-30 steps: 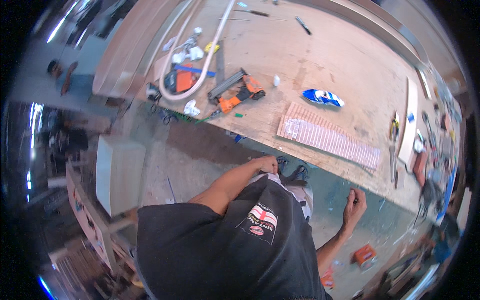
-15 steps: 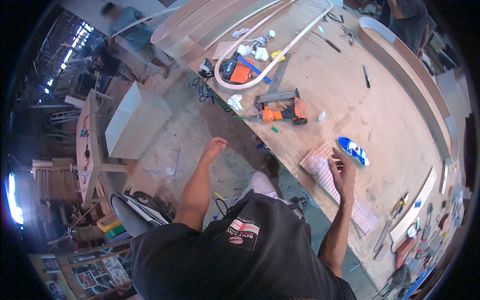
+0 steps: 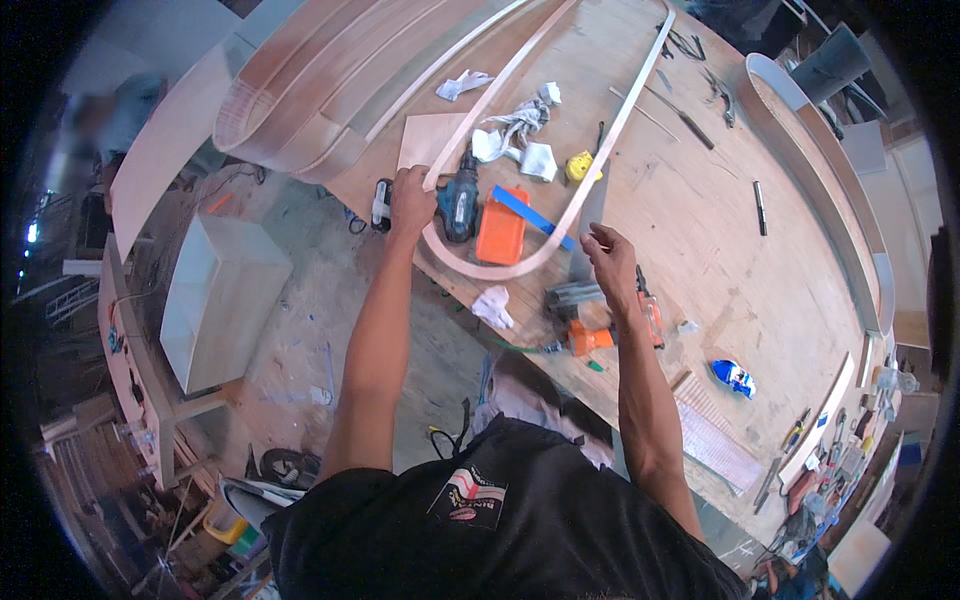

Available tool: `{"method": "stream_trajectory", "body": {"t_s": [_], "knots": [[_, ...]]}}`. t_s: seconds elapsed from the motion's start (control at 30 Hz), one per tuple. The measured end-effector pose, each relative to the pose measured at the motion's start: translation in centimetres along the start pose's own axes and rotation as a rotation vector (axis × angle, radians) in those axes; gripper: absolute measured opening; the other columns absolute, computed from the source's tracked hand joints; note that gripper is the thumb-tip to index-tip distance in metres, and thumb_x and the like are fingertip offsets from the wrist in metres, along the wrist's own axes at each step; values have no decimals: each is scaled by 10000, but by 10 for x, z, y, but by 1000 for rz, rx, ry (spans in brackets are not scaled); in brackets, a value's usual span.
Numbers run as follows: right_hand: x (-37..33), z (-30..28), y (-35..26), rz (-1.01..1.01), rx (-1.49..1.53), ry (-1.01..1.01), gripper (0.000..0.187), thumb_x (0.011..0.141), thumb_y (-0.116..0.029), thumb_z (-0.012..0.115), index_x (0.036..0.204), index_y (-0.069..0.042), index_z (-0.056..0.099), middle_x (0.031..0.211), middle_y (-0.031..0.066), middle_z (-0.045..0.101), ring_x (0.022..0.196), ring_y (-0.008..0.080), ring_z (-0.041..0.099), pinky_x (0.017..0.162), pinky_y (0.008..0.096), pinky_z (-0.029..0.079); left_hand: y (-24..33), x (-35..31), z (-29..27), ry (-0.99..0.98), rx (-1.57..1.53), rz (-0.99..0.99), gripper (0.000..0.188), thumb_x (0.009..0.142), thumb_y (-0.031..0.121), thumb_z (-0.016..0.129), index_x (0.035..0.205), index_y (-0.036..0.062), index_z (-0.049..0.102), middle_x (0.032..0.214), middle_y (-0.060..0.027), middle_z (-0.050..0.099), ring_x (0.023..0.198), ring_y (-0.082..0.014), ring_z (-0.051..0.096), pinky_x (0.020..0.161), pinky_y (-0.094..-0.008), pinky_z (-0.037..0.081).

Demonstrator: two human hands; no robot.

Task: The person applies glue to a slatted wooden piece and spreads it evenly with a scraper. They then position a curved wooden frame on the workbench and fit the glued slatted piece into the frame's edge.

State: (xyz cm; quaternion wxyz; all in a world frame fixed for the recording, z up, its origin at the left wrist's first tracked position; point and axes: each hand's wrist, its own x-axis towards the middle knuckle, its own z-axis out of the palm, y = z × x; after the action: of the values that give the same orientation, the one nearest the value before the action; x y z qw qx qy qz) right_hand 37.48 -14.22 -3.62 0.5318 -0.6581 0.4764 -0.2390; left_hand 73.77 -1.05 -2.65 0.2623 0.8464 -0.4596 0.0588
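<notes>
A long pale wooden strip bent into a U (image 3: pixel 490 271) lies on the large wooden workbench (image 3: pixel 690 230). At the left limb of its bend, my left hand (image 3: pixel 411 203) is closed round the strip. My right hand (image 3: pixel 612 264) hovers near the right limb with fingers loosely apart and nothing in them. Below that hand is an orange and grey nail gun (image 3: pixel 592 338), partly covered by my forearm. Inside the bend are a teal and black cordless drill (image 3: pixel 460 205), an orange box (image 3: pixel 502 228) and a blue strip (image 3: pixel 535 216).
White crumpled rags (image 3: pixel 520 140) and a yellow tape measure (image 3: pixel 580 167) lie within the loop. Large curved wooden forms (image 3: pixel 300 90) stand at the far left. A blue packet (image 3: pixel 733 378) and striped sheet (image 3: pixel 712 437) lie at right. A white box form (image 3: pixel 215 295) stands on the floor.
My left hand has come up from beside the bench onto the wooden strip. My right hand has left the striped sheet and moved up and left, over the nail gun. The view has shifted.
</notes>
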Motion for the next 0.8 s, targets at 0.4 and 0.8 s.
{"method": "stream_trajectory", "body": {"t_s": [0.4,0.8], "knots": [[59,65,0,266,191,137,395,957,-260,710,1177,37,572,841,58,642,713,115,583,608,278,470,-29,32,24,-259,-242,-250,350,865,223,745,1090,-19,628,973,-268,702,959,-466,672,837,-516,518],[55,68,-7,325,556,172,162,1065,-244,484,1079,-83,480,773,39,555,612,157,537,562,303,460,-3,42,-11,-390,-891,-500,271,1000,142,627,1207,-22,570,778,-83,681,540,-92,564,420,-269,426]]}}
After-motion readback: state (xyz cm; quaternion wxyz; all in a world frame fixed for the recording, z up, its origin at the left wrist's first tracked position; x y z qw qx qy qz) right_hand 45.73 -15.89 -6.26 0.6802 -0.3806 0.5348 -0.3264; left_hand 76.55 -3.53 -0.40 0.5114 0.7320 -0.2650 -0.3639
